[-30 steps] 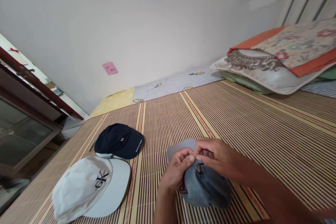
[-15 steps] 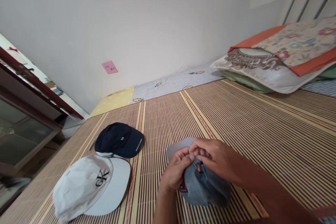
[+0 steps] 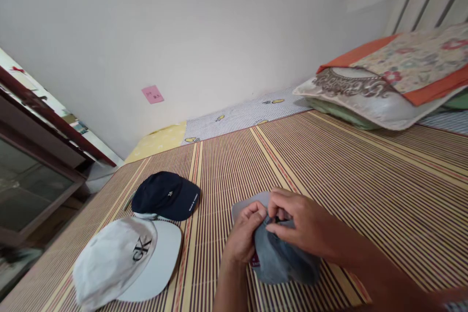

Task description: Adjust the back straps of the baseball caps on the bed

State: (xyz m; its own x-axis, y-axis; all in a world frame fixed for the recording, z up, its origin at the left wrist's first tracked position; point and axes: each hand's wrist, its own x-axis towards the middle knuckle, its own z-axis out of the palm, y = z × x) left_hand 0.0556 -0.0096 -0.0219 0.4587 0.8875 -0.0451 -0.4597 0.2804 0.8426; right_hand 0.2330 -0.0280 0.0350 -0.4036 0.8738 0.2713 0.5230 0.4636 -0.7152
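Note:
A faded blue-grey baseball cap [image 3: 283,258] lies on the striped mat with its brim pointing away from me. My left hand [image 3: 244,234] grips the cap's back edge at its left, thumb and fingers pinched together. On the other side my right hand [image 3: 296,219] pinches the same edge near the strap opening, fingers curled; the strap is mostly hidden behind them. A dark red label shows beside my left wrist. To the left rest a navy cap [image 3: 157,195] and a white cap [image 3: 113,258] with black letters, the two almost touching.
The bamboo mat [image 3: 226,170] covers the bed. Pillows [image 3: 358,92] with an orange-edged floral cover [image 3: 420,63] sit at the far right. A white wall [image 3: 219,34] with a pink note [image 3: 152,94] rises behind. A glass-fronted cabinet [image 3: 32,190] stands at the left.
My hands have moved slightly apart at the cap's back edge, the right one shifting its fingers toward the opening. The other caps have stayed put.

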